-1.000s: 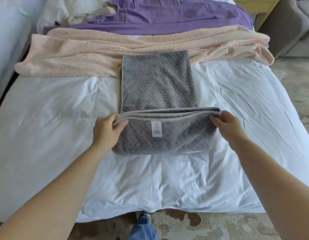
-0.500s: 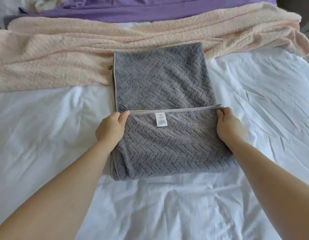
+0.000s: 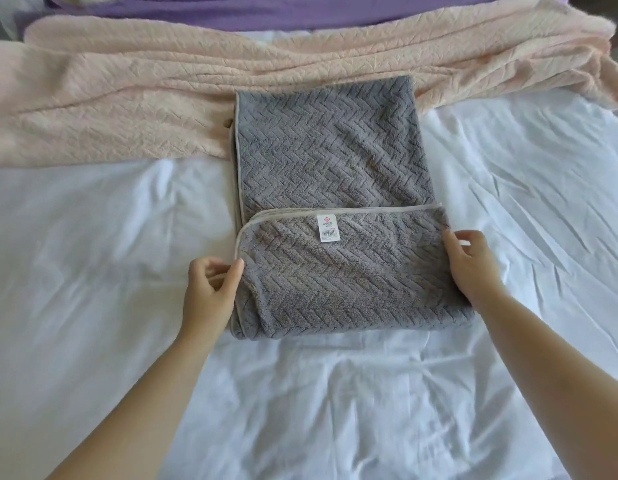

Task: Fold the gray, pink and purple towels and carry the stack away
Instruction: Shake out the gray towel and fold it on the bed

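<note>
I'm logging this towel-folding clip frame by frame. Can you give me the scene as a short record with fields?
surface: wrinkled white sheet
gray towel: flat, near end folded over itself, label facing up
left hand: at the fold's left edge, thumb touching it
right hand: at the fold's right edge, fingers relaxed
pink towel: spread out unfolded behind; gray towel's far end overlaps it
purple towel: beyond the pink one, partly out of frame
stage: gray partly folded, others not yet folded

Open sheet [image 3: 93, 271] either side of gray towel [image 3: 335, 150]
</note>
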Demonstrator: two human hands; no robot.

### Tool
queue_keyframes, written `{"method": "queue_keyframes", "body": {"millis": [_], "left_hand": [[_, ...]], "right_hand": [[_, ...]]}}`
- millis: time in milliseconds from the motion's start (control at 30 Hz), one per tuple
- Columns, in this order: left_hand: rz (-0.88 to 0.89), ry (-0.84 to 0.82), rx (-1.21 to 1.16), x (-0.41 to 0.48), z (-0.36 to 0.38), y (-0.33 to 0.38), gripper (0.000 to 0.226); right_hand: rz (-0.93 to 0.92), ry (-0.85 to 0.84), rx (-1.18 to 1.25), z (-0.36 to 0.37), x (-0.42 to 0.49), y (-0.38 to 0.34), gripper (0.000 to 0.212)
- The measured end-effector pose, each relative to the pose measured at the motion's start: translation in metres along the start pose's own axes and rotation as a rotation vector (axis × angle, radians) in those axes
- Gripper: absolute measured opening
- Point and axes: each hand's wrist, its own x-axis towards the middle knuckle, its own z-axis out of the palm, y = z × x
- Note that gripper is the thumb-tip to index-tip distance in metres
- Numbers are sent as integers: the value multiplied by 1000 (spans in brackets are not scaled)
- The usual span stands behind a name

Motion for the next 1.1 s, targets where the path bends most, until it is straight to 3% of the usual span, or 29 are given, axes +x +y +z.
{"method": "queue_keyframes", "body": {"millis": [100,233,467,633,767,867,967,1100], "left_hand": [[97,70,5,-37,-3,-7,20],[230,184,134,-70,-1,-23,23],[-30,98,-54,-94,10,-35,10],[31,140,-84,-87,2,-23,15],[133,169,-76,-81,-11,-14,16],[3,89,35,-83,-9,-32,14],[-116,47,164,-87,-1,-46,28],[-20,134,117,-77,-2,-33,30]], "right_hand": [[-36,3,57,-4,-22,13,36],[-35,21,98,-5,-50,35,36],[-135,-12,94,-13,-75,59,33],[-159,-28,111,-17,-74,55,23],[-221,54,181,-28,-67,45,16],[-218,-25,125,-27,-65,52,17],[-185,-81,51,-19,-68,60,19],[-132,-88,92,-20,-66,57,31]]}}
